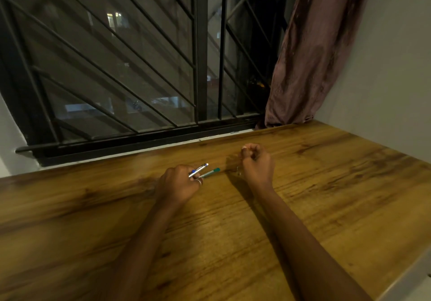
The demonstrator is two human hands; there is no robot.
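My left hand [178, 184] rests on the wooden table [326, 195] and grips two pens. One is a silver pen with blue trim [198, 170]; the other is a clear pen with a green cap [211, 172]. Both pens point up and to the right out of my fingers. My right hand [256, 164] is a little to the right, fingers curled into a fist above the table. A small clear object [238, 172] sits just under that hand's left edge; I cannot tell whether the hand holds it.
A window with black metal bars [200, 67] runs along the table's far edge. A brown curtain [310, 55] hangs at the back right beside a pale wall [384, 67]. The table's right edge [405, 275] lies near the frame's lower right corner.
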